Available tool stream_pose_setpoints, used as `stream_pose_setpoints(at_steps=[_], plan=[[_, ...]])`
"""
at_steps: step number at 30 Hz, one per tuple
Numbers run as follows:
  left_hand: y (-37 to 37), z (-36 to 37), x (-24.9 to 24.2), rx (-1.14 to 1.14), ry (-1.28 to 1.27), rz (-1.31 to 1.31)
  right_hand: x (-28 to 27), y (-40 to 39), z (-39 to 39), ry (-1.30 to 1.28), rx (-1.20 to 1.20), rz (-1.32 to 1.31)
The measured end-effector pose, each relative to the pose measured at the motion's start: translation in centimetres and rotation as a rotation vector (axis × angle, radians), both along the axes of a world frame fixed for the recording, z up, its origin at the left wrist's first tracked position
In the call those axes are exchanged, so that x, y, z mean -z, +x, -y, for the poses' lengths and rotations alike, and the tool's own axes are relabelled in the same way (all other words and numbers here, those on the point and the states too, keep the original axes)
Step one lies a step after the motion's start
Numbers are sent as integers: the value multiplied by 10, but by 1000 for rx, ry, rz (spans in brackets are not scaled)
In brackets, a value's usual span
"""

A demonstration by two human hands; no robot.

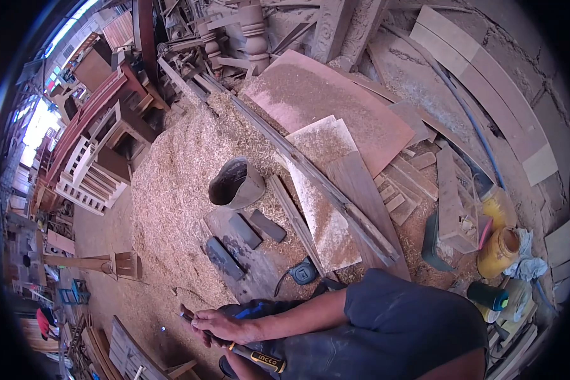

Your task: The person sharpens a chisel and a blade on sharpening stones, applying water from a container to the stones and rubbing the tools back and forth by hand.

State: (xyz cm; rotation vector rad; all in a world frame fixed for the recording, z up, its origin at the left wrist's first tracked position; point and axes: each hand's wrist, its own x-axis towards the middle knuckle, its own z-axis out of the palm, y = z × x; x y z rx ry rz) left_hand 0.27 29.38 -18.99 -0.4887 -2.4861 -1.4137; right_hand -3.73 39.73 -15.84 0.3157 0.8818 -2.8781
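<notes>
My right hand (218, 325) is closed around the shaft of a long slim tool near its far end. The tool's black-and-yellow handle (259, 358) is marked INGCO and points back toward my body; its working end is too small to identify. My left hand (233, 361) shows only in part, under the tool at the bottom edge, its fingers hidden. Beyond my knee, a dark, wet-stained board (259, 269) bears several dark blocks: one long block (225, 258), a middle block (244, 230) and a right block (268, 226). A tape measure (303, 272) lies beside the board.
Wood shavings (177, 171) cover the floor around an open bucket (237, 183). Long wood strips (316, 180) and panels (335, 107) lie to the right. Yellow jars (499, 253) and a wooden box (456, 202) stand near my side. Furniture (95, 164) is at left.
</notes>
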Motion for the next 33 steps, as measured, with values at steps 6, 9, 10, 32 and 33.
stream_pose_setpoints(at_steps=[6,9,10,32,33], plan=[[-2,2,-2,-4,1,4,-4,-1,-1,-34,-32,24],[-4,4,0,-2,8,11,7,-8,10,-30,-22,-23],[-5,4,1,-4,11,9,-1,-4,3,-37,-21,14],[-31,2,6,-7,34,38,10,-22,4,-14,-33,115],[-32,1,7,-5,36,39,10,-22,3,-17,-34,80]])
